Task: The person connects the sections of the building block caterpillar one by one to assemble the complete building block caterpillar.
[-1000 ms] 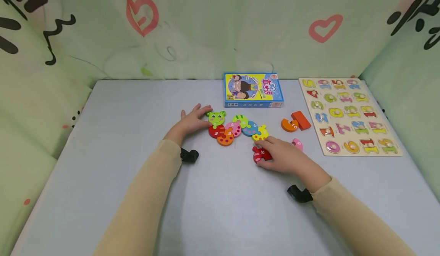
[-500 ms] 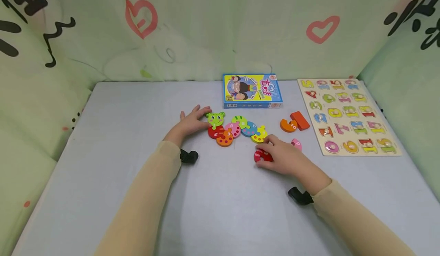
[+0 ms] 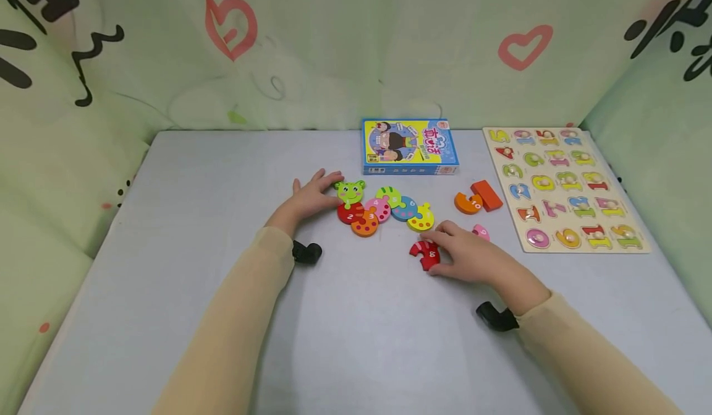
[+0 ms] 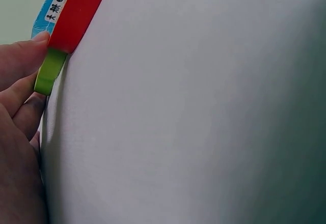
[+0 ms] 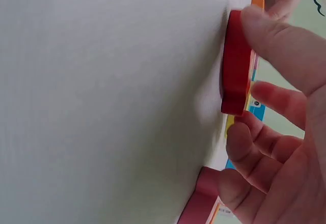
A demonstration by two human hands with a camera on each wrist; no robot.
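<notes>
In the head view, a wooden caterpillar puzzle lies partly joined on the table. Its green smiling head piece (image 3: 350,192) is at the left end, followed by a red piece (image 3: 347,214) and several more, ending in a yellow piece (image 3: 421,218). My left hand (image 3: 308,200) holds the head piece at its left side, thumb and fingertips on its edge. Below the yellow piece, my right hand (image 3: 466,253) pinches a loose red striped piece (image 3: 429,256) between thumb and fingers. In the right wrist view, the thumb rests on that red piece (image 5: 236,63).
Right of the chain lie an orange piece (image 3: 467,203), a red-orange block (image 3: 486,196) and a pink piece (image 3: 481,232), partly behind my right hand. A blue and yellow box (image 3: 410,146) stands at the back. A number puzzle board (image 3: 564,198) lies on the right.
The loose red piece has been turned on the table by my right hand, which has shifted slightly right. My left hand stays at the head piece, and the joined chain looks the same.
</notes>
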